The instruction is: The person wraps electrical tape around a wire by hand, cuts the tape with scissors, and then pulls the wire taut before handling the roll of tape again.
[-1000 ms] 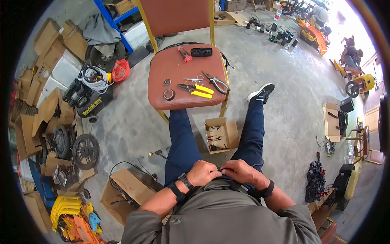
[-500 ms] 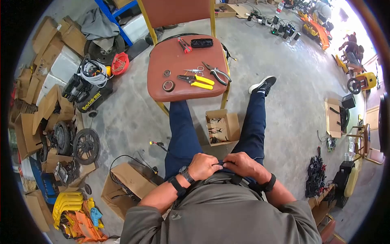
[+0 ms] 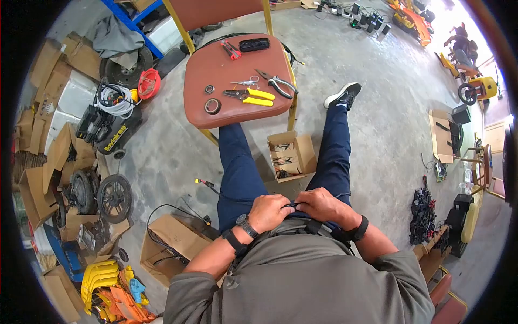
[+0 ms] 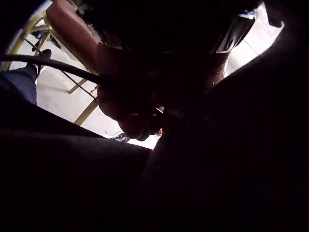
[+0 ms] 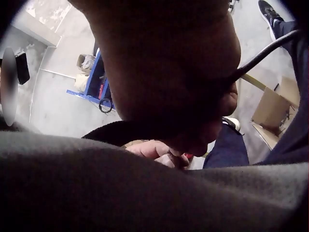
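Note:
Close together over the lap, both hands work on a black cable (image 3: pixel 292 204). The left hand (image 3: pixel 268 211) pinches it between thumb and fingers from one side. Fingertips nearly meeting it, the right hand (image 3: pixel 322 204) grips the cable from the other side. A length of the black cable (image 5: pixel 263 57) runs out from the right hand in the right wrist view. In the dark left wrist view, the cable (image 4: pixel 48 62) crosses to the fingers. The shirt and the hands hide the stretch between the fingertips.
A chair seat (image 3: pixel 232 65) ahead bears yellow-handled wire strippers (image 3: pixel 251 97), pliers (image 3: pixel 278 82), small scissors (image 3: pixel 247 81), tape rolls (image 3: pixel 212 106) and a red cutter (image 3: pixel 231 50). Between the legs stands an open carton (image 3: pixel 305 154) with small parts. Another carton (image 3: pixel 172 237) with cables stands at left.
The head view has tilted down and shifted, so the chair and carton sit higher in the picture. Both hands stay together on the cable, with small finger movements.

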Tool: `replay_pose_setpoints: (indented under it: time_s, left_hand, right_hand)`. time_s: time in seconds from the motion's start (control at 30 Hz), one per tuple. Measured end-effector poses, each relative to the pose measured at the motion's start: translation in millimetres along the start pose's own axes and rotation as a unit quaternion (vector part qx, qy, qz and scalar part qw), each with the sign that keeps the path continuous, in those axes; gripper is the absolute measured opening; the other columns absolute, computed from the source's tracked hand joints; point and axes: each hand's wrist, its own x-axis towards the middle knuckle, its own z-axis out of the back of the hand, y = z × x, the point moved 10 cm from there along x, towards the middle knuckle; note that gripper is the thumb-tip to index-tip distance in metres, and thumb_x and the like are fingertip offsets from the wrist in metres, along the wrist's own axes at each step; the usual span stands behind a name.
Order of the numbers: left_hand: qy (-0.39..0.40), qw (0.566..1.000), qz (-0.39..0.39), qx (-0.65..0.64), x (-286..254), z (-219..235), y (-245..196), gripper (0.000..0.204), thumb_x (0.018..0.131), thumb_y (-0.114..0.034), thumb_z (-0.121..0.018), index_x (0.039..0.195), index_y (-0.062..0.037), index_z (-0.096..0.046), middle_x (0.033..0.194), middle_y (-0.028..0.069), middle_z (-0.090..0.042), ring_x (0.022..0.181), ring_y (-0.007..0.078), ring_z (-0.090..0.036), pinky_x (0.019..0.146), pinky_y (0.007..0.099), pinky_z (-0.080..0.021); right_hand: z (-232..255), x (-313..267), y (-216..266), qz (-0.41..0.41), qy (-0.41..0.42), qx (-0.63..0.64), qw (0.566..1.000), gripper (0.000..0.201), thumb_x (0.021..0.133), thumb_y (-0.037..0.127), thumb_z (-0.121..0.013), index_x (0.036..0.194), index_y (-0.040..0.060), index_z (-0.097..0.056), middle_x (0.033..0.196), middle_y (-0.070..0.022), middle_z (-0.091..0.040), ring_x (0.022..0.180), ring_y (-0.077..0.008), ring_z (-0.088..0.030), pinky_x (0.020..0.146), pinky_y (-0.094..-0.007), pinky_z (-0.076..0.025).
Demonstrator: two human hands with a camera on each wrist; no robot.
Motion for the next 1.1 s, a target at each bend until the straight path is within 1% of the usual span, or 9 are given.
replay_pose_setpoints:
  time_s: [0.1,0.2,0.33,0.43,0.57,0.73,0.83,0.9,1.1]
  left_hand:
    - [-0.002,1.0,-0.017,0.004,-1,0,-3,0.023,0.088,-0.028,-0.073,0.086,-0.0055,-0.073,0.081,0.0136,-0.069,0.076,0.0367,-0.068,0.067,0.0451,-0.054]
    - [-0.024,0.999,-0.045,0.009,-1,7,-5,0.02,0.085,-0.025,-0.075,0.083,-0.0057,-0.072,0.076,0.0142,-0.066,0.072,0.0367,-0.066,0.062,0.045,-0.052]
    - [-0.051,0.997,-0.056,-0.011,0,15,-7,0.019,0.084,-0.022,-0.077,0.081,-0.0052,-0.071,0.075,0.0142,-0.066,0.069,0.0365,-0.066,0.059,0.0432,-0.051]
    - [-0.048,0.998,-0.029,-0.04,5,20,-4,0.015,0.082,-0.018,-0.079,0.088,-0.0048,-0.074,0.078,0.0145,-0.068,0.069,0.0347,-0.067,0.06,0.04,-0.052]
    - [-0.044,0.998,0.013,-0.052,1,19,5,0.015,0.081,-0.01,-0.078,0.093,-0.0023,-0.074,0.08,0.0147,-0.069,0.069,0.0319,-0.068,0.061,0.0367,-0.051]
    - [-0.064,0.995,0.007,-0.074,-2,18,11,0.016,0.08,-0.005,-0.078,0.095,-0.0005,-0.073,0.079,0.0147,-0.069,0.068,0.0297,-0.068,0.061,0.036,-0.051]
    - [-0.106,0.991,-0.019,-0.081,-2,24,1,0.018,0.08,-0.004,-0.078,0.097,-0.0006,-0.072,0.08,0.0151,-0.069,0.067,0.0295,-0.067,0.061,0.036,-0.051]
    - [-0.094,0.993,-0.015,-0.068,0,21,1,0.019,0.08,-0.004,-0.078,0.098,-0.0004,-0.072,0.081,0.0151,-0.069,0.068,0.0302,-0.068,0.061,0.0361,-0.051]
    - [-0.104,0.993,-0.051,-0.004,-1,18,-5,0.016,0.08,-0.007,-0.079,0.094,-0.0039,-0.072,0.081,0.013,-0.069,0.07,0.0323,-0.068,0.061,0.0389,-0.052]
  right_hand:
    - [-5,-1,-6,0.003,0.01,-0.008,1.0,0.018,0.089,0.015,-0.071,0.101,0.0027,-0.069,0.09,-0.0175,-0.07,0.088,-0.0412,-0.068,0.074,-0.0473,-0.055]
    - [3,1,5,0.04,-0.052,0.017,0.998,0.016,0.088,0.015,-0.071,0.098,0.0027,-0.068,0.087,-0.0176,-0.069,0.085,-0.0417,-0.067,0.072,-0.0477,-0.055]
    - [7,3,2,-0.007,-0.034,0.004,0.999,0.015,0.088,0.016,-0.072,0.093,0.0031,-0.068,0.085,-0.018,-0.068,0.082,-0.0426,-0.066,0.07,-0.0482,-0.054]
    - [13,4,3,0.009,-0.065,0.015,0.998,0.014,0.088,0.016,-0.071,0.094,0.0037,-0.068,0.085,-0.0183,-0.068,0.083,-0.0427,-0.066,0.07,-0.0481,-0.053]
    - [12,3,0,-0.005,-0.052,0.014,0.999,0.017,0.088,0.011,-0.072,0.101,0.0006,-0.068,0.088,-0.0195,-0.069,0.085,-0.0411,-0.067,0.071,-0.045,-0.053]
    - [12,5,4,-0.022,-0.062,0.027,0.997,0.022,0.085,0.012,-0.075,0.104,0.0036,-0.067,0.09,-0.0181,-0.07,0.086,-0.0407,-0.068,0.073,-0.0468,-0.055]
    - [12,4,3,0.009,-0.09,0.014,0.996,0.026,0.083,0.012,-0.076,0.105,0.0054,-0.065,0.09,-0.0179,-0.071,0.087,-0.0417,-0.068,0.074,-0.0489,-0.055]
    - [11,5,2,0.022,-0.098,0.01,0.995,0.024,0.083,0.012,-0.076,0.103,0.0048,-0.065,0.089,-0.0181,-0.07,0.087,-0.0419,-0.068,0.074,-0.0493,-0.054]
    - [10,2,-4,-0.022,-0.08,0.032,0.996,0.019,0.083,0.013,-0.076,0.097,0.0035,-0.066,0.085,-0.0184,-0.07,0.083,-0.0421,-0.068,0.071,-0.0494,-0.054]
